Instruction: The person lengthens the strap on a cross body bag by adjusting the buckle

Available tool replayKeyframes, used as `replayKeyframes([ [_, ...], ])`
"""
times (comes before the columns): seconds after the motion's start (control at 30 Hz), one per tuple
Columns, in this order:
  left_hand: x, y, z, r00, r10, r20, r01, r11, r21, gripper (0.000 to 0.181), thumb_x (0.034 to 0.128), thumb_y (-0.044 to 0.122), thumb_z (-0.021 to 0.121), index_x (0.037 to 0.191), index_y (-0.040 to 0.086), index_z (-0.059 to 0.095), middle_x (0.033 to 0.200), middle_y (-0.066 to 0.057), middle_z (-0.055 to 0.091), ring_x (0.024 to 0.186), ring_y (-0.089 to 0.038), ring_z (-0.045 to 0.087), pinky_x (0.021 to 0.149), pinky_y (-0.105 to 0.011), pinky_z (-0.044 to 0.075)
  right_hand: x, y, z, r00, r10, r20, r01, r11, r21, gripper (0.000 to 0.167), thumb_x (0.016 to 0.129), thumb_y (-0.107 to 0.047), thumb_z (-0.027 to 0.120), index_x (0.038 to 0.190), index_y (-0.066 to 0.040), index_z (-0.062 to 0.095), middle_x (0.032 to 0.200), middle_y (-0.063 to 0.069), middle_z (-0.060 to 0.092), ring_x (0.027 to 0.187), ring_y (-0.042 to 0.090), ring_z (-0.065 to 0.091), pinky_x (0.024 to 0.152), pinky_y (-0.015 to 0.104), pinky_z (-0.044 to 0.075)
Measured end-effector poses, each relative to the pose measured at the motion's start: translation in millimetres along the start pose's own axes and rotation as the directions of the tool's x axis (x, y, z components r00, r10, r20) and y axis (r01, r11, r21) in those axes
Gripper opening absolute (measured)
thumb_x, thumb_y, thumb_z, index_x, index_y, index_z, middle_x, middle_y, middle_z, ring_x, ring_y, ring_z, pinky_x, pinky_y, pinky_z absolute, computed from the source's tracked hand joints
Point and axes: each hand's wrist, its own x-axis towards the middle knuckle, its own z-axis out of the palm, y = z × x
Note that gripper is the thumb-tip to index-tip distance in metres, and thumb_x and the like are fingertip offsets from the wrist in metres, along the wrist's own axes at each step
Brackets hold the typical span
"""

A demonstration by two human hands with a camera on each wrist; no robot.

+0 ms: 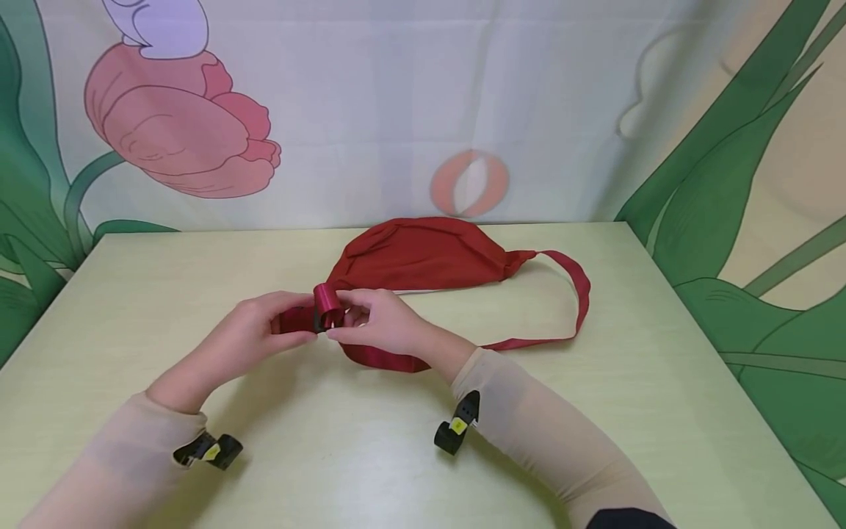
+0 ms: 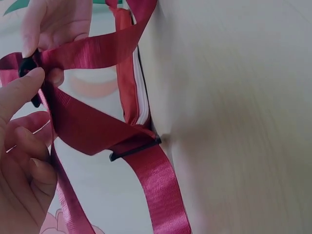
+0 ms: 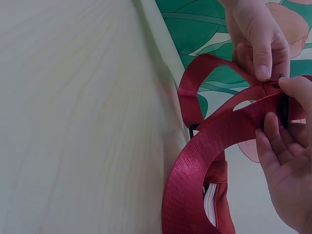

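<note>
A red waist bag [image 1: 423, 257] lies on the table, its crimson strap [image 1: 578, 294] looping out to the right. In front of the bag's left end, both hands are close together on a raised part of the strap. My left hand [image 1: 264, 323] pinches the strap at a small black buckle [image 2: 29, 68], thumb on top. From the other side my right hand [image 1: 386, 322] pinches the strap by that same buckle [image 3: 283, 109]. A second black slider [image 2: 136, 147] sits lower on the webbing. The strap partly hides the fingertips.
The pale wooden table [image 1: 370, 455] reaches back to a printed curtain [image 1: 370, 110] with flowers and leaves. A white zipper [image 2: 139, 87] runs along the bag's edge. Black camera mounts [image 1: 208, 450] sit on both sleeved wrists.
</note>
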Motion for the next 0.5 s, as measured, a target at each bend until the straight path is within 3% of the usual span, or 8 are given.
replayKeyframes([
  [0.5,-4.3,-3.4,-4.6,1.000,-0.024,0.015,0.023,0.999,0.027,0.039,0.0787,0.011,0.075,0.115,0.006,0.063,0.100,-0.004,0.065,0.079,-0.016,0.058,0.067,-0.028,0.051,0.1,0.6,-0.9,1.000,-0.005,0.003,0.005,1.000,-0.006,0.050,0.082,-0.020,0.073,0.127,-0.005,0.056,0.082,0.000,0.062,0.079,0.011,0.058,0.074,0.022,0.050],
])
